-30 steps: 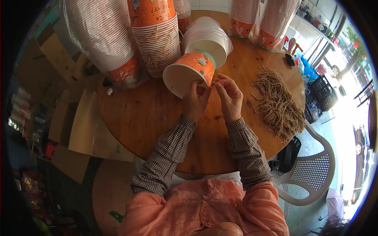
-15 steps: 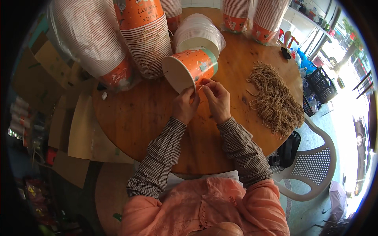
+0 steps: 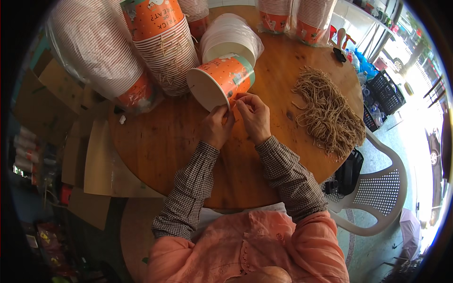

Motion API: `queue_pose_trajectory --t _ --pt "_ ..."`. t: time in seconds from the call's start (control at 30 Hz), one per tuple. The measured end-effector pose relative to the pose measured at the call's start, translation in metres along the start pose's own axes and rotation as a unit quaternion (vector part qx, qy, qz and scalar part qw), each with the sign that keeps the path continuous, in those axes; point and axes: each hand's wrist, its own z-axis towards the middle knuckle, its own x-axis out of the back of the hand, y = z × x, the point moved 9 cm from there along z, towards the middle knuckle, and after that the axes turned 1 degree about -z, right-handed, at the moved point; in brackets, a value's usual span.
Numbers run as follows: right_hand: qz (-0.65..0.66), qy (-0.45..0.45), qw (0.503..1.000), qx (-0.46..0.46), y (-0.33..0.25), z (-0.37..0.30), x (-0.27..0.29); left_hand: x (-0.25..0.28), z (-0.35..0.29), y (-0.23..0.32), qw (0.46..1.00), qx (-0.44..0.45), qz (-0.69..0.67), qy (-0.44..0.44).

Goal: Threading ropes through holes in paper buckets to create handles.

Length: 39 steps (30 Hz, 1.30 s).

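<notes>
An orange paper bucket with a green band lies tilted on its side, its white mouth facing left and toward me. My left hand pinches the lower rim of that bucket. Close against its printed wall, my right hand has thumb and fingers drawn together; whatever sits between the fingertips is too small to make out. A loose heap of tan cords lies on the table to the right of my hands. Behind the bucket rests a white nested stack of buckets in clear plastic.
At the far left stand a bare stack of buckets with cords hanging on its side and a plastic-wrapped stack. More wrapped stacks line the table's far edge. A plastic chair is at right; cardboard boxes sit at left.
The view has shifted slightly, so the table things appear a little further left. My right fingertips have come a bit apart from my left hand; the left keeps its grip on the rim.
</notes>
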Motion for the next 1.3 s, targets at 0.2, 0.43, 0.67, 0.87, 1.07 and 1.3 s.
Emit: queue_pose_trajectory --t 0.2,0.43,0.67,0.87,1.07,1.3 --pt "-0.070 0.002 0.997 0.041 -0.012 0.000 0.001 -0.002 -0.001 0.002 1.000 0.012 0.019 -0.017" --pt "-0.100 0.023 0.993 0.051 -0.016 0.000 0.008 -0.006 -0.001 0.003 0.998 0.036 -0.038 -0.029" --pt "-0.103 -0.001 0.993 0.059 -0.011 -0.003 0.001 0.002 0.005 0.001 0.995 -0.012 -0.081 0.059" --pt "-0.111 -0.018 0.993 0.041 0.014 0.002 0.001 -0.001 0.008 -0.002 0.995 0.005 -0.091 0.046" --pt "-0.136 -0.078 0.987 -0.045 0.017 0.000 0.000 -0.005 0.007 0.001 0.999 -0.039 0.005 0.014" --pt "-0.138 -0.262 0.947 -0.126 -0.015 -0.030 -0.016 -0.004 0.003 -0.005 1.000 -0.014 -0.005 0.007"
